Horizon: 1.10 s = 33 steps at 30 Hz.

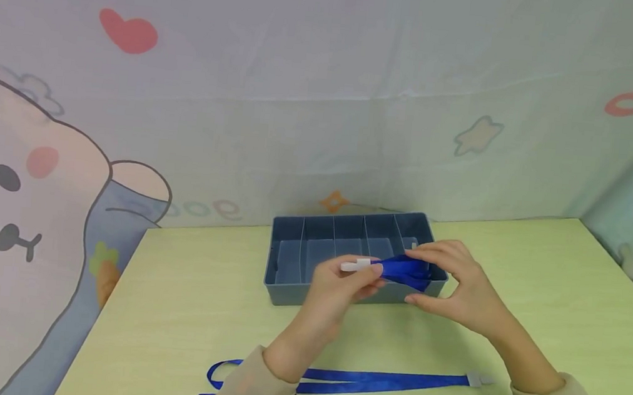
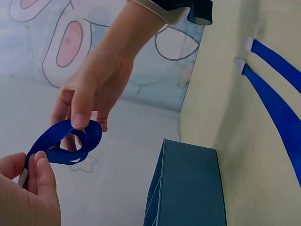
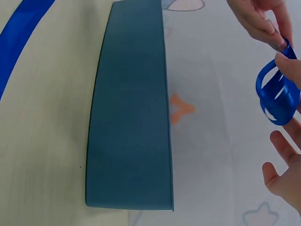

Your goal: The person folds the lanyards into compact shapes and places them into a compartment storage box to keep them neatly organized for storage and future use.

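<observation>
The blue lanyard (image 1: 405, 270) was up near the divided tray (image 1: 288, 294), pinched in your left hand (image 1: 340, 282); your right hand (image 1: 468, 289) curved around its loops, digits apart. You were apparently coiling; the next move likely called for snugging the loops.

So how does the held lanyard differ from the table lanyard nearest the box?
The held lanyard is looped into a compact bundle; the table lanyard lies stretched out. The left hand pinches the held lanyard above the tabletop; the table lanyard rests on it, ungripped. Both are blue and white-ended.
</observation>
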Motion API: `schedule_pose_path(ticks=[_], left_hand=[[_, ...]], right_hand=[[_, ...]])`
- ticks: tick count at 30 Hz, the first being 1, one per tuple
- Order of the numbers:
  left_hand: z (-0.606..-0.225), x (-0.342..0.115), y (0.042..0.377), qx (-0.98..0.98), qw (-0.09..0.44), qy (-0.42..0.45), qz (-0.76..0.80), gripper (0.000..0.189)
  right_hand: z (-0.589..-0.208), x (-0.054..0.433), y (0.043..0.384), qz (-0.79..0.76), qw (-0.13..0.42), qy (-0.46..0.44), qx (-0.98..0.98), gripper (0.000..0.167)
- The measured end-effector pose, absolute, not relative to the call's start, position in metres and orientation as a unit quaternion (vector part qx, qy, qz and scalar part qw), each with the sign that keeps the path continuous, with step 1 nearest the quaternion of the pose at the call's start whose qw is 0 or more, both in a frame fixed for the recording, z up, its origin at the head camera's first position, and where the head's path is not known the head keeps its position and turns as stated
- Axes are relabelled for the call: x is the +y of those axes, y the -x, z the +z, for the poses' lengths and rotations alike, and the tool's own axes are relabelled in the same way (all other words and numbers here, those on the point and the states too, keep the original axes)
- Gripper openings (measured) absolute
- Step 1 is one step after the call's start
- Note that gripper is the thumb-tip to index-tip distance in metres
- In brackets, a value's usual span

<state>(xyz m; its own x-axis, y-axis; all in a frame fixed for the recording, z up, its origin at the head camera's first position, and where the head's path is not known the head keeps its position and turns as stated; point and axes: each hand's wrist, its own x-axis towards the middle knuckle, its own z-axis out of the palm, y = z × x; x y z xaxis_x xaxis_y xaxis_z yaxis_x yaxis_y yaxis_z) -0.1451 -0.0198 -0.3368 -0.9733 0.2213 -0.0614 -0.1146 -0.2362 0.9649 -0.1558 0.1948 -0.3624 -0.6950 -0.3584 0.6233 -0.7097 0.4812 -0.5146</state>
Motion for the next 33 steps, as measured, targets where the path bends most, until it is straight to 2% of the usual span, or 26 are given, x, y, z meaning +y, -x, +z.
schedule_pose_path(ticks=[14,22,30,33], left_hand=[[-0.3351,-0.0253,0.1427,0.56,0.146,-0.037,0.815,0.021],[-0.3363,-0.028,0.1421,0.552,0.163,-0.039,0.817,0.02],[-0.336,-0.0291,0.1407,0.55,0.173,-0.05,0.816,0.018],[-0.3364,-0.0295,0.1401,0.555,0.175,-0.053,0.811,0.02]], right_hand=[[-0.3695,0.1986,0.1555,0.409,0.264,-0.355,-0.798,0.055],[-0.37,0.2038,0.1545,0.418,0.265,-0.376,-0.784,0.035],[-0.3672,0.2024,0.1521,0.415,0.248,-0.388,-0.785,0.044],[-0.3651,0.2012,0.1503,0.423,0.235,-0.39,-0.784,0.042]])
